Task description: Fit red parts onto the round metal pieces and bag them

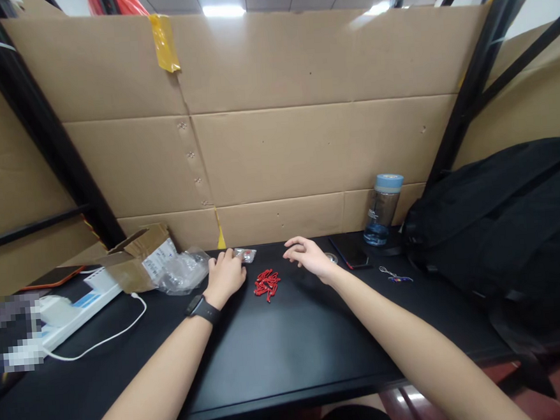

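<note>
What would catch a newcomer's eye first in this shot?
Probably the small heap of bright red pieces, vivid against the black tabletop between the left hand and the right hand. Next might come the bulky black backpack filling the right side, and the blue-lidded bottle standing just left of it, before the cardboard wall.

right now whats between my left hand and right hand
In the head view, a pile of small red pieces lies between the left hand and right hand, with a clear packet beyond it.
</note>
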Demonstrator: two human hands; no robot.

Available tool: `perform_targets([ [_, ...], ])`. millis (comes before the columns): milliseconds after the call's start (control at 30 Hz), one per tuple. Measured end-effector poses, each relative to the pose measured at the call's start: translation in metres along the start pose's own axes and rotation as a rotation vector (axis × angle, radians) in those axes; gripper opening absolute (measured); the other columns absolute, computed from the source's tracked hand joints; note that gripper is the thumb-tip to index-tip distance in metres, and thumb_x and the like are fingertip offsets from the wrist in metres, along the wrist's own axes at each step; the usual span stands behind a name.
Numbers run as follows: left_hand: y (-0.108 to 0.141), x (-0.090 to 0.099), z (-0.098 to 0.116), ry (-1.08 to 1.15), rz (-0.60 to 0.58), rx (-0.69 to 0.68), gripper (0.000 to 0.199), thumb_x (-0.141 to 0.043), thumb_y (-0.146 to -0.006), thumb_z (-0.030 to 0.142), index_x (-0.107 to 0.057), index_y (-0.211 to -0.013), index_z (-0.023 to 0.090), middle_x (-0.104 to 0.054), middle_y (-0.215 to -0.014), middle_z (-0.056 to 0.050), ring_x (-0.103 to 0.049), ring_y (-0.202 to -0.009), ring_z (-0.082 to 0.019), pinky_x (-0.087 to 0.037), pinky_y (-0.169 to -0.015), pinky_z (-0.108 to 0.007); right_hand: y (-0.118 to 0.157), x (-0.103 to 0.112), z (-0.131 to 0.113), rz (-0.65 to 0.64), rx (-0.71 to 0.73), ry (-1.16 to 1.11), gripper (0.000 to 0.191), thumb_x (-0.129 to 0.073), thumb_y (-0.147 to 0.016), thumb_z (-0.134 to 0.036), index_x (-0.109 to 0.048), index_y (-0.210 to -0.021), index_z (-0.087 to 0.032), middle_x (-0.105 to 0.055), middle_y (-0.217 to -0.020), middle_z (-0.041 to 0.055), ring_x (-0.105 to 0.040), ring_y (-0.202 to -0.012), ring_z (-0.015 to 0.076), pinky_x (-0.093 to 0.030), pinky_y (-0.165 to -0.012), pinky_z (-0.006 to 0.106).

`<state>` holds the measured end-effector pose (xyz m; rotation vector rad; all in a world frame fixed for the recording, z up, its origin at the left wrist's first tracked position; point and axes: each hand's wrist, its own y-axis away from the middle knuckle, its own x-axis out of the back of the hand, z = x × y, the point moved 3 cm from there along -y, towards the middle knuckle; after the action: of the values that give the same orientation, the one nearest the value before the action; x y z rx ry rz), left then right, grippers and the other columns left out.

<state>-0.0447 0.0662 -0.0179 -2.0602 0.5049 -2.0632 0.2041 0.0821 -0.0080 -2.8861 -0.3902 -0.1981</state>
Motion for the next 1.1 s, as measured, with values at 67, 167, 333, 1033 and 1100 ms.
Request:
perform_targets([
  [67, 0.001, -0.002, 0.005, 0.040, 0.025, -0.070, 0.043, -0.045, -0.095, 0.028, -0.060, -0.135, 0.025, -0.058, -0.139, -0.015, -0.052, -0.126, -0.032, -0.038, -0.100, -0.049, 0.001, 0.000, -0.003, -0.007, 0.008, 0.009, 0.029, -0.068, -0.075, -0.025, -0.062, -0.102, -0.021, -0.075, -0.089, 0.0032, -0.064, -0.076, 0.0152, -0.042, -0.057, 0.022],
  [167, 0.000, -0.009, 0.009, 0.115, -0.026, -0.167, 0.045, -0.039, -0.100, 0.030, -0.053, -0.143, 0.030, -0.049, -0.152, -0.010, -0.050, -0.131, -0.030, -0.037, -0.103, -0.050, 0.002, 0.002, -0.007, -0.014, 0.030, 0.016, 0.028, -0.069, -0.074, -0.026, -0.062, -0.101, -0.020, -0.074, -0.088, 0.0031, -0.064, -0.077, 0.0157, -0.043, -0.058, 0.022],
  [333, -0.002, -0.021, 0.005, 0.153, -0.076, -0.161, 0.048, -0.039, -0.101, 0.039, -0.049, -0.146, 0.030, -0.042, -0.158, -0.011, -0.049, -0.133, -0.035, -0.033, -0.105, -0.057, 0.004, 0.005, -0.013, -0.012, 0.038, 0.038, 0.026, -0.069, -0.076, -0.027, -0.063, -0.100, -0.020, -0.073, -0.091, 0.0038, -0.064, -0.079, 0.0163, -0.043, -0.058, 0.023],
  [1033, 0.004, 0.010, 0.029, 0.540, -0.058, -0.465, 0.020, -0.064, -0.090, 0.043, -0.075, -0.094, 0.027, -0.070, -0.112, -0.005, -0.058, -0.115, -0.024, -0.036, -0.107, -0.041, -0.007, 0.098, 0.010, -0.201, -0.063, 1.133, 0.063, -0.085, -0.063, -0.028, -0.070, -0.123, -0.021, -0.071, -0.118, 0.0106, -0.068, -0.104, 0.0285, -0.050, -0.087, 0.032],
  [1100, 0.007, 0.012, 0.035, 0.536, -0.067, -0.496, 0.017, -0.067, -0.088, 0.041, -0.076, -0.091, 0.027, -0.070, -0.110, -0.005, -0.057, -0.114, -0.025, -0.035, -0.106, -0.042, -0.008, 0.102, 0.012, -0.207, -0.080, 1.099, 0.060, -0.084, -0.063, -0.024, -0.071, -0.121, -0.022, -0.075, -0.111, 0.0087, -0.070, -0.097, 0.0263, -0.051, -0.083, 0.030],
])
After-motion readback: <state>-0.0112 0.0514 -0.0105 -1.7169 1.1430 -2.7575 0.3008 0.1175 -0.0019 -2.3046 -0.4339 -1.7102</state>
